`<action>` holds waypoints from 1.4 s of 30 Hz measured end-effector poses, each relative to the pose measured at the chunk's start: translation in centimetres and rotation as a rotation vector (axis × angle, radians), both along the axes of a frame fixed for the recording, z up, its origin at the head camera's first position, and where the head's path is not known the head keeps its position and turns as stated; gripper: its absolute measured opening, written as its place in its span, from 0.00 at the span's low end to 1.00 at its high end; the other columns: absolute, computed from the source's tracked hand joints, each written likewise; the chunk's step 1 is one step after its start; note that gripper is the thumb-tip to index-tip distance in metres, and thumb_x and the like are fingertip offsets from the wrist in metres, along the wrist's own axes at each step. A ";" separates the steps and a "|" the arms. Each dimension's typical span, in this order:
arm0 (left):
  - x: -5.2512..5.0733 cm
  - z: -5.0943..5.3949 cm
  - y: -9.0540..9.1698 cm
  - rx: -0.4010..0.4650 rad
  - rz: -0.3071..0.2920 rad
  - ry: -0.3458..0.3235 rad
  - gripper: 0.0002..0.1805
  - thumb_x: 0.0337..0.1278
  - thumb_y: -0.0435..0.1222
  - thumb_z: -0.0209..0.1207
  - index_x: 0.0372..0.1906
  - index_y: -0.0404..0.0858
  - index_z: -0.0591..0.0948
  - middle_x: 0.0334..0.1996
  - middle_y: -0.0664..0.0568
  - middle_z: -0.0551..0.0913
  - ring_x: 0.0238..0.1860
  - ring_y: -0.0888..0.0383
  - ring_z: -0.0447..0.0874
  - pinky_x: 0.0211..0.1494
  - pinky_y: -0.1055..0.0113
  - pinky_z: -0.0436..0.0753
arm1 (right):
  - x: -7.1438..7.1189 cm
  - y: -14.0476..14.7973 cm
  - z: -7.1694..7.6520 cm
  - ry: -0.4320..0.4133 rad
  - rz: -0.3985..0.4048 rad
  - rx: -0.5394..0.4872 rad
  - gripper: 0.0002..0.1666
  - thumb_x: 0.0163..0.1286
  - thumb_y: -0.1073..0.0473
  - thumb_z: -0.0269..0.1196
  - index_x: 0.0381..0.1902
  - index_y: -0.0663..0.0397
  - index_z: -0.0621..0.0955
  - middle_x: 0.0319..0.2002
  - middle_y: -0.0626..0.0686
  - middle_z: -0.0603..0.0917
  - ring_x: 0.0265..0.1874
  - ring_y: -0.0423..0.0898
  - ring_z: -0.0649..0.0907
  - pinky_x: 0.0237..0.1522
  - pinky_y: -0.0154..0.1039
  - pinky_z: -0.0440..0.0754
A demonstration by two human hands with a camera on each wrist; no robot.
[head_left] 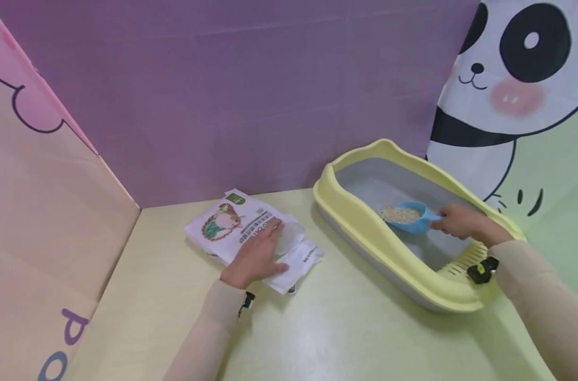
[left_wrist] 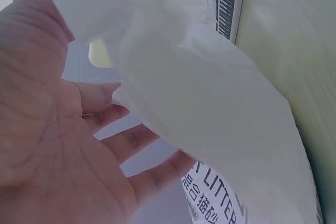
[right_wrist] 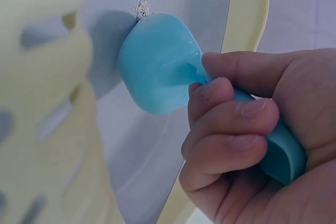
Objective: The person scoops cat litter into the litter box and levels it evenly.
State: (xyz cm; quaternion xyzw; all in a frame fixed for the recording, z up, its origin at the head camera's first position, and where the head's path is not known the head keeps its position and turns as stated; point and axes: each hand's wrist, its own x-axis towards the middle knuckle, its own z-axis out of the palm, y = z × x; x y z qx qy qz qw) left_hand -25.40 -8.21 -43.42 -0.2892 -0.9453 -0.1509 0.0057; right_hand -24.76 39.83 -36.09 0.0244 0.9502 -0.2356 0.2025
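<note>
My right hand (head_left: 460, 221) grips the handle of a blue litter scoop (head_left: 418, 224) inside a litter box (head_left: 388, 248) with a yellow rim and grey base. Pale cat litter (head_left: 399, 214) fills the scoop. Seen from the right wrist, a few litter pellets (right_wrist: 142, 9) show at the tip of the scoop (right_wrist: 157, 66). A white cat litter bag (head_left: 250, 227) lies on the table to the left. Spread over its open end is my left hand (head_left: 257, 254); in the left wrist view its extended fingers (left_wrist: 131, 142) touch the crumpled bag (left_wrist: 210, 93).
The pale table (head_left: 289, 333) meets a purple wall (head_left: 246, 106) at the back. Left stands a pink panel (head_left: 36, 201), and a panda-printed panel (head_left: 555, 159) rises behind the box on the right. A slotted yellow step (head_left: 462, 262) sits at the box's near end.
</note>
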 end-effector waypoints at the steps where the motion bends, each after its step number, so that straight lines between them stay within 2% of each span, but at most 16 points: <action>1: 0.0 0.0 0.0 -0.005 0.000 0.003 0.57 0.51 0.51 0.75 0.79 0.34 0.58 0.81 0.42 0.57 0.78 0.45 0.63 0.78 0.51 0.67 | 0.0 0.0 0.0 0.003 0.003 0.008 0.16 0.77 0.55 0.56 0.27 0.54 0.72 0.22 0.46 0.72 0.20 0.41 0.69 0.24 0.36 0.71; 11: 0.0 0.0 -0.1 -0.004 -0.010 0.015 0.57 0.50 0.51 0.75 0.79 0.33 0.58 0.80 0.41 0.58 0.76 0.44 0.65 0.77 0.51 0.68 | 0.1 0.2 0.0 0.079 0.027 0.065 0.14 0.74 0.55 0.59 0.32 0.60 0.76 0.25 0.50 0.76 0.22 0.44 0.72 0.26 0.39 0.73; 21: 0.1 0.1 -0.2 -0.013 -0.019 0.017 0.58 0.49 0.52 0.76 0.79 0.32 0.58 0.80 0.40 0.57 0.77 0.44 0.63 0.78 0.51 0.67 | 0.4 0.0 -0.1 0.143 0.029 0.117 0.13 0.72 0.56 0.61 0.37 0.64 0.79 0.28 0.55 0.80 0.25 0.47 0.75 0.25 0.40 0.74; 28: -0.1 0.1 0.0 -0.007 -0.021 0.023 0.58 0.49 0.51 0.75 0.79 0.32 0.58 0.80 0.40 0.57 0.77 0.43 0.64 0.78 0.50 0.68 | 0.6 -0.1 0.4 0.226 0.042 0.179 0.13 0.70 0.57 0.63 0.35 0.65 0.80 0.29 0.56 0.81 0.29 0.50 0.76 0.28 0.40 0.72; 36: -0.2 0.0 0.1 -0.003 -0.020 -0.009 0.58 0.50 0.51 0.75 0.79 0.33 0.57 0.81 0.41 0.56 0.78 0.44 0.63 0.78 0.50 0.67 | 0.7 0.1 0.7 0.266 0.058 0.211 0.13 0.67 0.58 0.64 0.32 0.64 0.79 0.26 0.54 0.77 0.28 0.50 0.73 0.28 0.40 0.69; 42: -0.2 -0.2 0.0 0.013 -0.020 -0.005 0.58 0.50 0.51 0.75 0.79 0.33 0.57 0.81 0.41 0.57 0.77 0.44 0.65 0.78 0.50 0.68 | 0.8 0.3 1.0 0.288 0.054 0.235 0.12 0.65 0.58 0.65 0.30 0.63 0.79 0.24 0.53 0.76 0.27 0.49 0.73 0.28 0.39 0.68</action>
